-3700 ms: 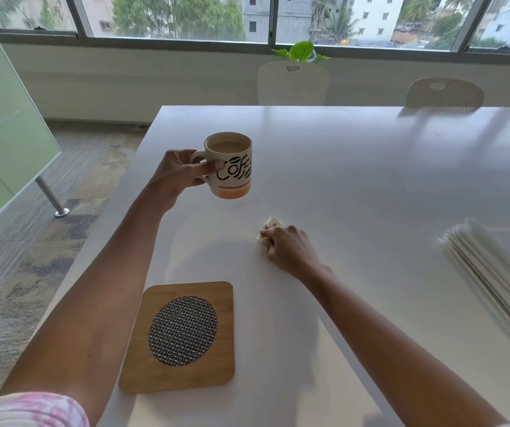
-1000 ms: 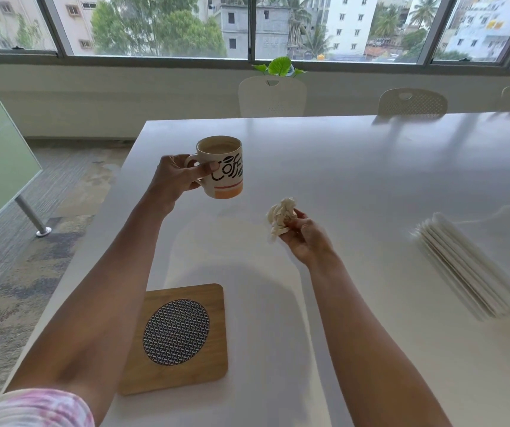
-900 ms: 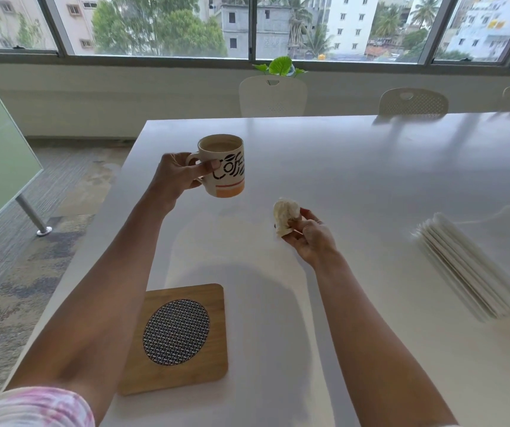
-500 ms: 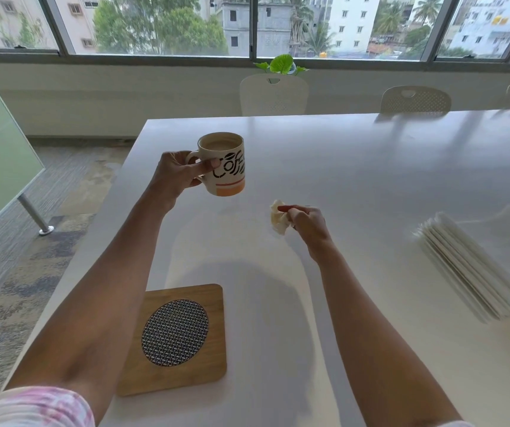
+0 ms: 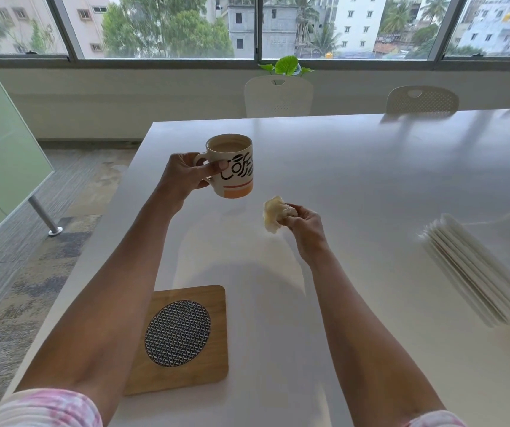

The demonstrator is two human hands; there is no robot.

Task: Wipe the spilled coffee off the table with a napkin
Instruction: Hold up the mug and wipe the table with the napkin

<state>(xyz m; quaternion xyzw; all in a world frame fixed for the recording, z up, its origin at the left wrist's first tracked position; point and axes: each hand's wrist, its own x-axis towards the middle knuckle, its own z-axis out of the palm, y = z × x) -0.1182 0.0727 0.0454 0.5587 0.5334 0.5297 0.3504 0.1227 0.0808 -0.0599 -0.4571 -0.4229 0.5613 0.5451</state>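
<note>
Pinched in the fingertips of the right hand (image 5: pixel 307 229): a crumpled napkin (image 5: pixel 272 214), balled up, stained tan on its folds, sticking out to the left of the fingers and held clear of the table (image 5: pixel 370 180). Left hand (image 5: pixel 186 177) is closed through the handle of the coffee mug (image 5: pixel 232 166), which it holds upright in the air; milky coffee sits near the brim.

Napkin hangs just right of and below the mug, over the patch of tabletop beneath it. No distinct puddle shows on the white surface there (glare and soft shadows make a thin film hard to rule out), so the wiping looks largely done; any remaining pass would be straight down from the wad and slightly leftward, under the lifted mug. Right hand is the nearer one and the only one free to wipe.

Wooden coaster (image 5: pixel 183 337) with its woven insert lies near the table edge, well behind both hands and unoccupied. Stack of fresh napkins (image 5: pixel 475 272) lies far right, well apart from the wad.

Risk, as judged: the full mug tilting while attention is on the wipe.
</note>
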